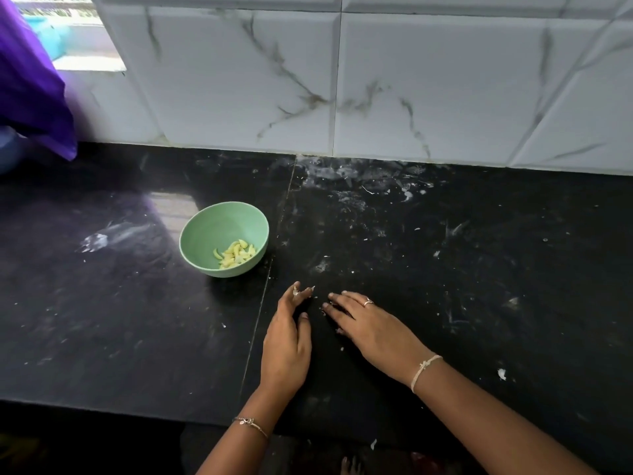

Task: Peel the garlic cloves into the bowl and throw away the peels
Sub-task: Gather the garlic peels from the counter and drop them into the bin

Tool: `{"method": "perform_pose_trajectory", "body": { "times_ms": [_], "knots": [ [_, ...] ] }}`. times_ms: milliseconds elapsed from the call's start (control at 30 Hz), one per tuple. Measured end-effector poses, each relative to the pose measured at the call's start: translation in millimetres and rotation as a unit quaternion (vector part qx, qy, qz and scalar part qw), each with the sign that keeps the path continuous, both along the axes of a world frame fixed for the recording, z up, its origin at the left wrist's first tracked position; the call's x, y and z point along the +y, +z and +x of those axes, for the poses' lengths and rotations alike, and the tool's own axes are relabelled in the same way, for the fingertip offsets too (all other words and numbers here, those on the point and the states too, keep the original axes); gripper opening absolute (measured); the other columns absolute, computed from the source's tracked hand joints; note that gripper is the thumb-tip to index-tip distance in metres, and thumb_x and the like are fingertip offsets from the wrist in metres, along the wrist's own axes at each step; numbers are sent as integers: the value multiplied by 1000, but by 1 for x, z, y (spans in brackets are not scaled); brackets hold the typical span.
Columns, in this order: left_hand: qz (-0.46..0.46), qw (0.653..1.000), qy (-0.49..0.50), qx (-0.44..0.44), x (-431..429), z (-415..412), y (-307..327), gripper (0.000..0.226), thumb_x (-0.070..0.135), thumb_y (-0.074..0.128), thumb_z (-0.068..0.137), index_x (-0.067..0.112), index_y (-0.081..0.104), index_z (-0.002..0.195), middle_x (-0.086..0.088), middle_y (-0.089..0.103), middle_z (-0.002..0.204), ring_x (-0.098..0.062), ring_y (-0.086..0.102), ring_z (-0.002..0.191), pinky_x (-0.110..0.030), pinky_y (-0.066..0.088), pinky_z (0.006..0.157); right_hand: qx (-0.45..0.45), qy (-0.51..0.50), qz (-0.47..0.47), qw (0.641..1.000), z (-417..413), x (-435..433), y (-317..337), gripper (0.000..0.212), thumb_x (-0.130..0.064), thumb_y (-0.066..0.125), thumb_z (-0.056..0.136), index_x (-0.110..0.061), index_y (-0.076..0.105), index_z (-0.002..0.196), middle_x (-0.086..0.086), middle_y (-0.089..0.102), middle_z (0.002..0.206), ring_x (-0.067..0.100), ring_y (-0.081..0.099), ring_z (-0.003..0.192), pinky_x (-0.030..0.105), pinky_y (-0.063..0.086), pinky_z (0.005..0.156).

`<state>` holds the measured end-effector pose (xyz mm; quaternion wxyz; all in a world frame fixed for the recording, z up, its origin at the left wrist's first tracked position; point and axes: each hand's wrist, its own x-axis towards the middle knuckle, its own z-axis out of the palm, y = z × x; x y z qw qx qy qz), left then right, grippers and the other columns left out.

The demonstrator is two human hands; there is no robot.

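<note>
Bowl [219,224]: round, smooth, pale green, at 10 o'clock from the hands.
Garlic cloves [235,253]: peeled, pale yellow, curved, heaped inside the bowl.
Left hand [286,341]: fingers loosely straight, gripping nothing, papery peel flakes [303,291] stuck to the tips.
Right hand [370,325]: flat, palm down on the surface.
Surface [445,269]: glossy black stone, flecked white.

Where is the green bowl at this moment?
In the head view the bowl stands on the black counter, left of centre, beyond the left hand and to its left, with peeled cloves inside.
</note>
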<state>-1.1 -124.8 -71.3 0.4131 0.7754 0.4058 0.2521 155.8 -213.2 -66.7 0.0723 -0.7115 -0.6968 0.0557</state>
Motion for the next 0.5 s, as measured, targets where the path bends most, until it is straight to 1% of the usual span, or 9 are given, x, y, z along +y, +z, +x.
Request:
{"method": "perform_pose_trajectory", "body": {
  "times_ms": [67, 100, 133, 233, 333, 400, 467, 500],
  "knots": [
    [-5, 1000, 5, -4, 1, -1, 0, 55, 12, 47, 99, 36, 27, 145, 27, 53, 134, 4, 49, 122, -24, 39, 100, -13, 2, 33, 999, 0, -10, -4, 64, -5, 78, 75, -14, 57, 134, 4, 57, 136, 21, 55, 126, 28, 54, 93],
    [-6, 1000, 6, -5, 1, -1, 1, 55, 12, 47, 99, 37, 28, 144, 28, 52, 133, 5, 49, 121, -24, 39, 99, -11, 1, 54, 998, -1, -14, -5, 63, -2, 82, 69, -13, 62, 127, 4, 62, 127, 19, 60, 117, 25, 56, 88],
    [-8, 1000, 7, -5, 0, -1, 2, 56, 12, 47, 99, 38, 28, 144, 29, 52, 132, 6, 49, 119, -23, 39, 98, -4, -1, 76, 997, -1, -15, -5, 58, -1, 83, 67, -13, 66, 122, 2, 65, 119, 16, 63, 111, 23, 57, 85],
    [-11, 1000, 13, -15, 0, 0, -1, 56, 11, 49, 98, 38, 29, 143, 28, 55, 130, 13, 48, 114, -16, 38, 93, 11, -10, 117, 993, -2, -9, -6, 41, -1, 81, 69, -15, 73, 107, -2, 68, 102, 11, 65, 95, 21, 57, 78],
    [-19, 999, 23, -32, 2, 1, -2, 56, 9, 51, 96, 36, 33, 142, 29, 58, 124, 13, 51, 112, -10, 39, 88, -1, -9, 129, 992, -1, 0, -5, 32, 2, 81, 65, -16, 72, 90, -3, 66, 88, 12, 63, 79, 20, 56, 68],
    [-28, 997, 38, -58, 3, 0, -1, 52, 5, 52, 95, 31, 40, 139, 29, 59, 119, 13, 53, 111, -6, 38, 88, -10, 5, 132, 991, 0, 1, -4, 31, 3, 78, 64, -15, 71, 88, -2, 65, 87, 13, 63, 77, 21, 56, 66],
    [-56, 992, 51, -105, 6, 0, 3, 43, 1, 51, 96, 24, 51, 132, 21, 64, 119, 9, 55, 113, -6, 38, 92, -21, 15, 131, 991, 4, 2, -7, 33, 5, 77, 65, -15, 71, 91, -2, 65, 87, 14, 63, 77, 22, 56, 67],
    [-84, 987, 56, -126, 7, 0, 5, 38, 2, 50, 96, 21, 57, 128, 16, 66, 118, 6, 57, 113, -8, 40, 94, -1, -3, 135, 991, 6, 3, -8, 33, 7, 75, 67, -15, 71, 91, -4, 66, 87, 13, 63, 78, 22, 55, 68]
  ]
}}
